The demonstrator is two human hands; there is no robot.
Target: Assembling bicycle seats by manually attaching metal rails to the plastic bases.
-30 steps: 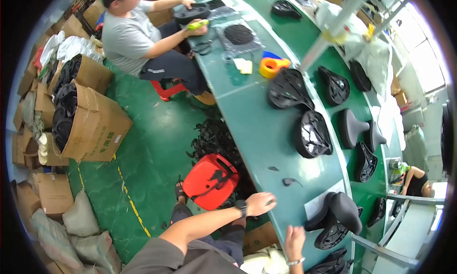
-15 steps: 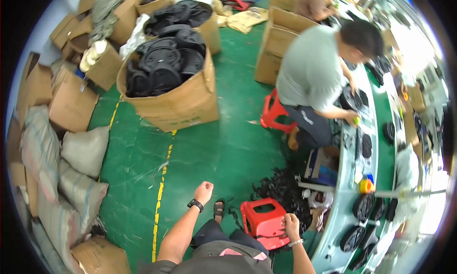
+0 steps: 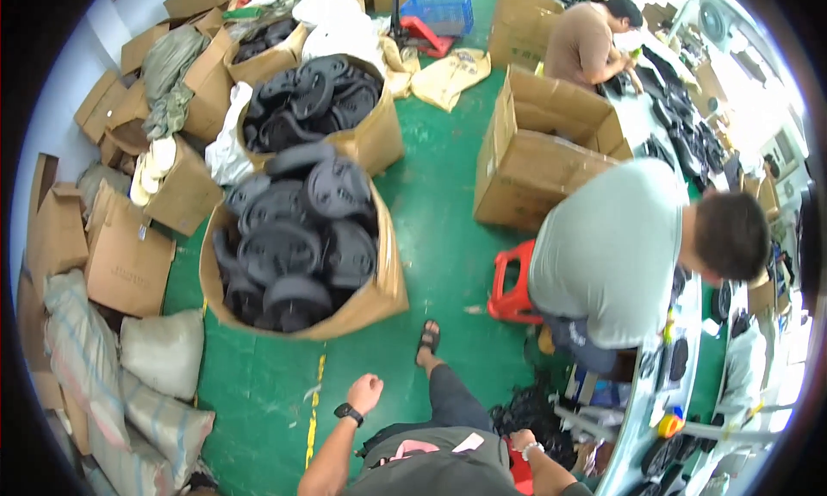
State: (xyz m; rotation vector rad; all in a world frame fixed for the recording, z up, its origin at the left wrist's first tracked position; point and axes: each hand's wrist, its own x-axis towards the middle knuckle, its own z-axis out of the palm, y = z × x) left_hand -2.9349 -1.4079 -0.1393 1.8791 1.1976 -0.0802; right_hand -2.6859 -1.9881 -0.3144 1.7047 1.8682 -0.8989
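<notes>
My left hand, with a black watch on its wrist, is curled closed over the green floor and shows nothing in it. My right hand, wearing a light bracelet, is loosely closed beside my hip, with no object visible in the fingers. Below it part of a red stool shows, largely hidden by my body and arm. Ahead of my left hand stands a large cardboard box heaped with round black plastic parts. One sandalled foot is stepped forward on the floor.
A co-worker in a pale shirt sits on a red stool at the long workbench on the right. Beyond stands another open carton. Stuffed woven sacks line the left. Black scraps lie near the bench.
I have moved forward; the boxes and co-worker are nearer, and the red stool has passed behind my right side. My right hand has dropped lower. The co-worker leans further over the bench.
</notes>
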